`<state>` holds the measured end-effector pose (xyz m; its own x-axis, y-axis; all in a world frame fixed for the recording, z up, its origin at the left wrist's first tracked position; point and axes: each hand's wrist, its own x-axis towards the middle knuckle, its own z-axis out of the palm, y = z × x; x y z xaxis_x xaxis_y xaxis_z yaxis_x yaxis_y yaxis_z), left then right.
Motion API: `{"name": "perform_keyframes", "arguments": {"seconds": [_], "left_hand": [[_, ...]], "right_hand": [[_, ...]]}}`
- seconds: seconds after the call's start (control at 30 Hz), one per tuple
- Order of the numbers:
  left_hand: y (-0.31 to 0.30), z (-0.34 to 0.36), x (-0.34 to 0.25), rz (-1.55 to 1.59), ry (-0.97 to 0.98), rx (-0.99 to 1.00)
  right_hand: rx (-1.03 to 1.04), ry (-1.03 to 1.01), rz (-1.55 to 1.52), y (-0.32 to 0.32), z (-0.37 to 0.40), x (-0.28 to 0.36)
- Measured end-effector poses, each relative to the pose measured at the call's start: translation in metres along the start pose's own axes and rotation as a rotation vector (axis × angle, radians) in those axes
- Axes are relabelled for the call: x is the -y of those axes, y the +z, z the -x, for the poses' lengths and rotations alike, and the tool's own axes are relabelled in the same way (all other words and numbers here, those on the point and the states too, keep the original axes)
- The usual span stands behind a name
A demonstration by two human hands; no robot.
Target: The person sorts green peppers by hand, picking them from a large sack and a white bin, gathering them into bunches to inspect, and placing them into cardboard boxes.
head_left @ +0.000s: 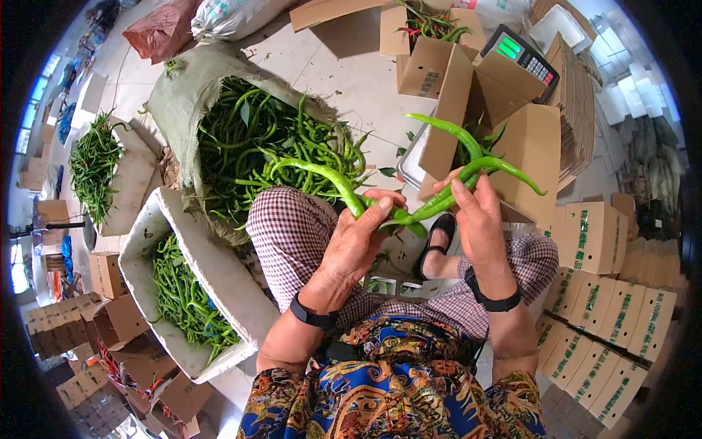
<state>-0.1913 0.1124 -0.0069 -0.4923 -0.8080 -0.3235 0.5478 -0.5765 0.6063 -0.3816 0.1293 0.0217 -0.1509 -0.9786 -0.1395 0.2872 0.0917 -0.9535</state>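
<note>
Long green chili peppers [444, 196] are held between my two hands, above my lap. My left hand [360, 233] is closed around their stem ends, with one curved pepper [316, 170] sticking out toward the upper left. My right hand [477, 208] pinches several peppers with thumb and fingers, their tips fanning up and to the right. Just beyond my right hand stands an open cardboard box [523, 157], with some green peppers partly visible inside. In front of my left knee a woven sack [175, 110] lies open, spilling a big heap of green peppers [270, 132].
A white foam box [245, 322] with green peppers sits at my left, and another foam box [139, 172] lies beyond it. A digital scale display [515, 58] stands behind the open carton. Stacked printed cartons [599, 307] fill the right side. A smaller pepper-filled carton [424, 69] is ahead.
</note>
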Motion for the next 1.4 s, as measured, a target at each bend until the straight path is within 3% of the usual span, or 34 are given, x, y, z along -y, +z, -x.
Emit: {"name": "perform_keyframes", "arguments": {"seconds": [0.07, 0.17, 0.23, 0.3, 0.37, 0.43, 0.5, 0.57, 0.63, 0.77, 0.83, 0.9, 0.97, 1.13, 1.3, 1.37, 1.4], "left_hand": [[0.009, 0.007, -0.003, -0.156, 0.001, -0.001], [0.019, 0.013, -0.004, -0.518, 0.060, 0.003], [0.021, 0.016, -0.005, -0.532, 0.068, -0.063], [0.016, 0.015, -0.006, -0.390, 0.060, -0.165], [-0.008, 0.007, -0.008, 0.052, 0.052, -0.094], [-0.013, 0.006, -0.015, 0.236, 0.009, -0.098], [-0.019, 0.006, -0.015, 0.238, -0.022, -0.150], [-0.022, 0.007, -0.015, 0.451, -0.070, -0.056], [-0.014, 0.011, -0.016, 0.456, -0.054, -0.049], [-0.005, 0.015, -0.018, 0.500, -0.109, 0.081], [0.002, 0.020, -0.022, 0.461, -0.102, 0.138], [0.012, 0.020, -0.024, 0.346, -0.089, 0.029], [0.017, 0.012, -0.024, 0.239, -0.054, -0.252], [-0.010, 0.007, -0.006, 0.161, -0.001, -0.058], [0.007, 0.016, -0.006, 0.005, -0.065, -0.176], [0.007, 0.019, -0.004, -0.251, 0.070, -0.277], [0.002, 0.024, -0.008, -0.473, 0.137, -0.233]], "right_hand": [[-0.030, -0.038, 0.059, 0.003, 0.004, -0.001], [0.064, 0.078, -0.092, 0.002, 0.004, -0.002], [0.063, 0.151, -0.153, -0.004, 0.004, -0.007], [-0.005, 0.153, -0.164, -0.010, 0.005, -0.006], [-0.029, 0.094, -0.177, -0.019, 0.007, -0.004], [-0.061, 0.094, -0.184, -0.014, 0.008, 0.007], [-0.100, 0.130, -0.148, -0.018, 0.010, 0.013], [-0.205, -0.082, 0.224, -0.026, 0.008, 0.018], [-0.314, -0.261, 0.464, -0.025, 0.006, 0.031], [-0.252, -0.179, 0.549, -0.022, 0.010, 0.029], [-0.119, -0.037, 0.473, -0.023, 0.009, 0.022], [-0.039, 0.070, 0.412, -0.020, 0.011, 0.015], [0.270, 0.263, 0.213, -0.012, 0.021, 0.004], [0.308, 0.253, 0.098, 0.010, 0.037, -0.006], [0.237, 0.346, 0.006, 0.011, 0.034, -0.016], [0.128, 0.271, -0.165, 0.006, 0.033, -0.024], [0.124, 0.255, -0.180, 0.005, 0.032, -0.023]]}}
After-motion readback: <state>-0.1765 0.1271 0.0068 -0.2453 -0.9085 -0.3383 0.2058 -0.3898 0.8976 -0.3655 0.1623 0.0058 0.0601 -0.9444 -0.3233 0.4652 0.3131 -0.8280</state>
